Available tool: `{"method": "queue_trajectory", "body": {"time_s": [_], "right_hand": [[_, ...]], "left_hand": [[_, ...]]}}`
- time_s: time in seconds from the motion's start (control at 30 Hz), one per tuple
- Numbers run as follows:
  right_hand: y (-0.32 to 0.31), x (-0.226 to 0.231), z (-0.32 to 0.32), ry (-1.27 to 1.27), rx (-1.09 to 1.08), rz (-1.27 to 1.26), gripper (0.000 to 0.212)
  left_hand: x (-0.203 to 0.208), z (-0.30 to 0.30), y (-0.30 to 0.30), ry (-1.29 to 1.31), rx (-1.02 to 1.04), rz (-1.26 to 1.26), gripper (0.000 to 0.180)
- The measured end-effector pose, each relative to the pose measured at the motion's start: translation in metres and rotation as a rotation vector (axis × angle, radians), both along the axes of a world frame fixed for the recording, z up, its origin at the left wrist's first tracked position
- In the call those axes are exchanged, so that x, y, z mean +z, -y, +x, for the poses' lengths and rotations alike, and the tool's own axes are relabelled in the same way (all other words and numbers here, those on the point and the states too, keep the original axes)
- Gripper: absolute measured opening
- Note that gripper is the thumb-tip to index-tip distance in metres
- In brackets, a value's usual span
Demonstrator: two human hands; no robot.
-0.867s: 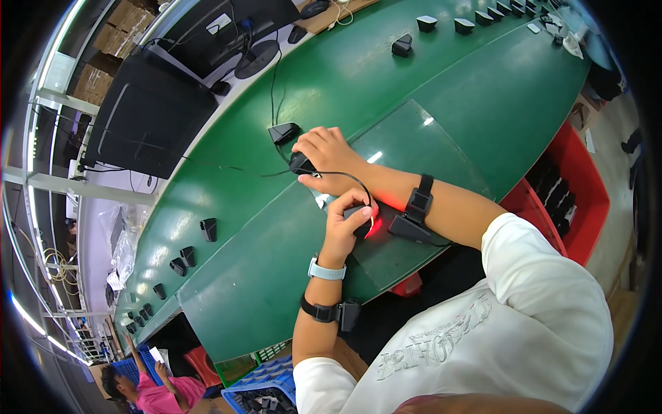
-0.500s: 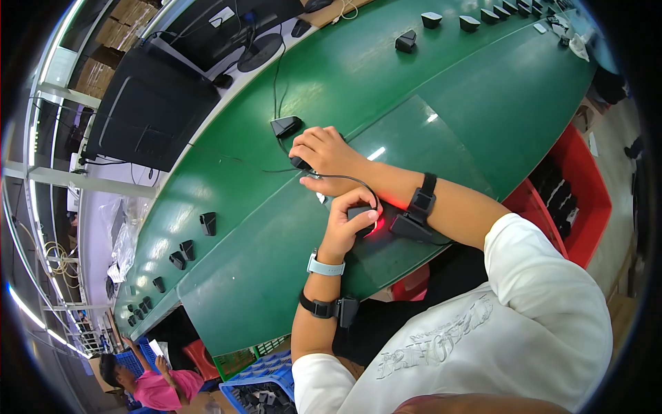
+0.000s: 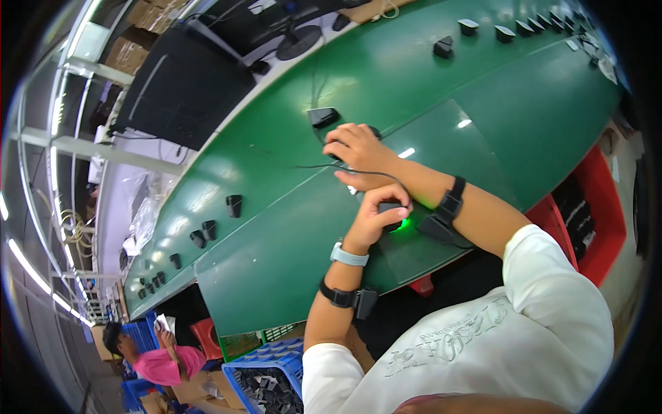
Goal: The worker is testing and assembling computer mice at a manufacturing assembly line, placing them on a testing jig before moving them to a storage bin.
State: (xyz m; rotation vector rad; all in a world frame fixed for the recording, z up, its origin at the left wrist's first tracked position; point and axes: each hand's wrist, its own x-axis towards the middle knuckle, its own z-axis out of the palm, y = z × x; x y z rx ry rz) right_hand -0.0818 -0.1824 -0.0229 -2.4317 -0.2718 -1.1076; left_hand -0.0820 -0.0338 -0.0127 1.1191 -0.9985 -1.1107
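Observation:
My left hand (image 3: pixel 372 224), a pale watch on its wrist, is closed around a small black device (image 3: pixel 389 206) that glows green on its right side. A thin black cable (image 3: pixel 372 172) arches over it from the left. Just beyond, my right hand (image 3: pixel 362 153) curls over something dark (image 3: pixel 335 155), mostly hidden beneath its fingers, so its kind is unclear. My right forearm lies across in front of the left hand's far side. Past the right fingertips rests a black wedge-shaped piece (image 3: pixel 323 117) with a cable. Both forearms wear black strapped modules.
Black wedge-shaped pieces stand in rows on the green table (image 3: pixel 276 241), at left (image 3: pixel 234 205) and far right (image 3: pixel 505 34). Monitors (image 3: pixel 186 83) stand behind. A red bin (image 3: pixel 607 221) is at right, a blue crate (image 3: pixel 265 362) of black parts below. Another person (image 3: pixel 162 362) sits lower left.
The device's glow has turned from red to green. The whole view has shifted, so table and hands appear farther right. A dark edge now shows beyond the right hand's knuckles.

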Motion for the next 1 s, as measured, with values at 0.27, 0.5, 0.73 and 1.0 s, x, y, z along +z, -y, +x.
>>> {"method": "queue_trajectory", "body": {"time_s": [0.27,0.5,0.73,1.0], "right_hand": [[-0.009,0.0,0.01,-0.051,0.052,-0.038,0.049],[-0.016,0.007,0.002,-0.142,0.019,-0.005,0.053],[-0.008,0.013,0.0,-0.179,-0.129,-0.033,0.056],[0.003,0.004,-0.009,-0.212,-0.215,0.121,0.064]], "left_hand": [[-0.002,0.001,-0.005,0.004,0.057,-0.037,0.024],[-0.003,-0.002,-0.009,-0.161,0.01,-0.065,0.017],[0.0,0.0,-0.001,-0.091,0.059,-0.15,0.02],[0.006,0.113,-0.064,-0.417,1.094,-0.404,0.024]]}}
